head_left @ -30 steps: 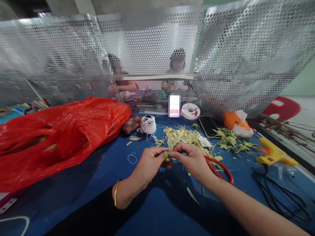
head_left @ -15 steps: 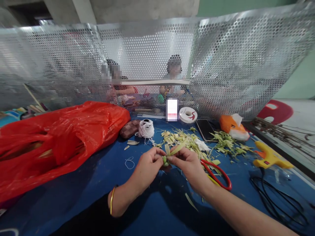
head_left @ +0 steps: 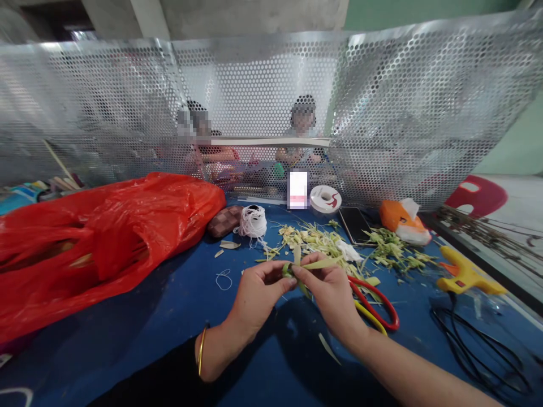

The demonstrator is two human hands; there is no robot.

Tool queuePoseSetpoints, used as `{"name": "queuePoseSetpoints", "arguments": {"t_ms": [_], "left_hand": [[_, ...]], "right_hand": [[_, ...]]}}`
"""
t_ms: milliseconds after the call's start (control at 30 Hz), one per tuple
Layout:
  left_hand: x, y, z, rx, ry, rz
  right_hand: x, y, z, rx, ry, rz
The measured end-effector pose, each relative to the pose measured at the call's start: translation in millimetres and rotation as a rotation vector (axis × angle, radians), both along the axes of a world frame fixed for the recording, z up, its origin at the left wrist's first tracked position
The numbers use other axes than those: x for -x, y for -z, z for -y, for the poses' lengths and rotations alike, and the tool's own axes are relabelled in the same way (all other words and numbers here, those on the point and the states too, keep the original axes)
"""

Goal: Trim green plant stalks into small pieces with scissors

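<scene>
A small bundle of green leaf strips (head_left: pixel 287 270) sits between my hands above the blue table, with pale strip ends sticking up and to the right. My left hand (head_left: pixel 262 291) pinches its left side between thumb and fingers. From the right, my right hand (head_left: pixel 328 285) closes thumb and forefinger on the same bundle, partly hiding it. Scissors with red and yellow handles (head_left: pixel 384 305) lie just beyond my right wrist. Leaf scraps (head_left: pixel 316 237) are heaped behind my hands.
A red plastic bag (head_left: pixel 169 226) covers the left side. Behind are white string (head_left: pixel 253 223), a brown checked pouch (head_left: pixel 224 220), a ribbon spool (head_left: pixel 326 199) and a phone (head_left: pixel 355 225). At right are a tissue pack (head_left: pixel 405 219), a yellow glue gun (head_left: pixel 469 274) and its black cord (head_left: pixel 479 350).
The green bundle has turned in my fingers and one strip end now points further right. My left hand has rotated, its thumb reaching further right. The things on the table stay put.
</scene>
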State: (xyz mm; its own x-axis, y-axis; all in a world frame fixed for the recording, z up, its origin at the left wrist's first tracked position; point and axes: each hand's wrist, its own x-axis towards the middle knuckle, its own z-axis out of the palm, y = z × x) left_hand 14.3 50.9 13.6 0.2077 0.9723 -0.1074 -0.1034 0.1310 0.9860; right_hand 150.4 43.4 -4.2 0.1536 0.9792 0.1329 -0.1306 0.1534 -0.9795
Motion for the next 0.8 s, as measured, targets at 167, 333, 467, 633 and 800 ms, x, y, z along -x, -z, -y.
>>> {"name": "queuePoseSetpoints", "arguments": {"t_ms": [167, 333, 467, 633, 800], "left_hand": [[-1.7, -2.6, 4.3, 0.139, -0.047, -0.007], [-2.5, -4.2, 5.5, 0.153, -0.075, 0.001], [0.3, -2.6, 2.7, 0.180, -0.068, 0.036], [6.7, -4.6, -3.0, 0.261, -0.038, 0.102], [9.8, -6.0, -6.4, 0.346, 0.027, 0.165]], "right_hand": [[-0.1, -0.6, 3.0, -0.043, 0.061, 0.193], [0.4, 0.6, 2.7, -0.045, 0.069, 0.227], [-1.4, 4.5, 0.9, -0.100, 0.034, 0.208], [-12.4, -0.7, 0.7, -0.454, 0.032, 0.432], [-19.6, -5.5, -0.6, -0.489, -0.012, 0.519]]}}
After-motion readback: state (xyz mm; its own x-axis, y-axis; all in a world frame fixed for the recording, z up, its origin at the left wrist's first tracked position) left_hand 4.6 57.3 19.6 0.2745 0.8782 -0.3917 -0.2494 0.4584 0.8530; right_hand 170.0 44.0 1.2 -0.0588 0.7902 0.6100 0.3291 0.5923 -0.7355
